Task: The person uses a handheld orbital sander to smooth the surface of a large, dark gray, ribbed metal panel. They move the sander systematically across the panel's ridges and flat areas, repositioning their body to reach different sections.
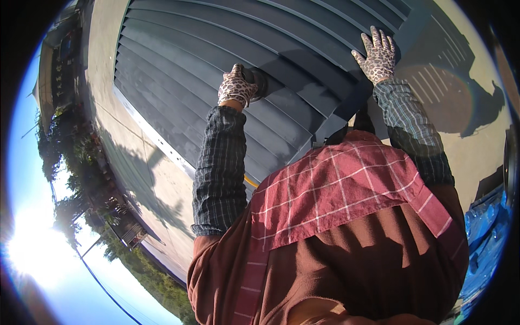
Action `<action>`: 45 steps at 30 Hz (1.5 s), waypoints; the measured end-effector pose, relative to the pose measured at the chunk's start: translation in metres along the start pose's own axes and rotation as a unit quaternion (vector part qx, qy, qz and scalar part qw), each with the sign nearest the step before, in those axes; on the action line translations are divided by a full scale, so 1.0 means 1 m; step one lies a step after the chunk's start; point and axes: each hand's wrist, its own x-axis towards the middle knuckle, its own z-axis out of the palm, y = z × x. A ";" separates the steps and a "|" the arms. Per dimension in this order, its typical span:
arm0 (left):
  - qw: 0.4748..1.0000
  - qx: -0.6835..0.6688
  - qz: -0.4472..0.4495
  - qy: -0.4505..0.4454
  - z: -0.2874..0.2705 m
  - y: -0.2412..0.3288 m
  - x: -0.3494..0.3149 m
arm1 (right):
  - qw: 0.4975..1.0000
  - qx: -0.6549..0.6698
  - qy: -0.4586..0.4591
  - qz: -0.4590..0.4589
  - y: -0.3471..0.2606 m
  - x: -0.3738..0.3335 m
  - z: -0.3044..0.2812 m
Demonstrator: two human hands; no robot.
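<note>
A large dark grey slatted metal panel (pixel 179 59) with long parallel ridges lies in front of me. On its slats, my left hand (pixel 236 86), in a leopard-print glove, is closed round a dark round tool (pixel 257 83). The tool looks like a sander, though the glove hides part of it, and its underside is against or very near the panel. Farther right, my right hand (pixel 377 56), gloved alike, rests with fingers spread on the panel's right border. Nothing is in that hand.
A yellow cord or hose (pixel 251 181) shows beside my left upper arm. Pale concrete ground (pixel 135 162) runs along the panel's left side. My shadow falls on the floor at right, and blue plastic sheeting (pixel 485 238) lies at the lower right.
</note>
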 end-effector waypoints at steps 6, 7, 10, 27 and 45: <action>0.999 0.032 -0.001 0.006 0.003 0.005 0.000 | 1.000 -0.012 -0.003 -0.003 -0.004 0.000 -0.001; 1.000 0.029 0.000 0.008 0.004 0.006 0.000 | 1.000 -0.007 -0.002 0.000 -0.004 0.001 0.001; 1.000 0.010 0.008 0.007 0.009 0.009 -0.006 | 1.000 0.000 0.003 0.002 -0.004 0.003 0.003; 0.997 0.053 0.056 -0.026 0.036 0.029 -0.045 | 1.000 -0.002 0.018 -0.008 -0.011 0.009 0.017; 0.990 0.070 0.105 -0.067 0.051 0.039 -0.070 | 1.000 -0.011 0.005 -0.004 -0.022 0.009 0.009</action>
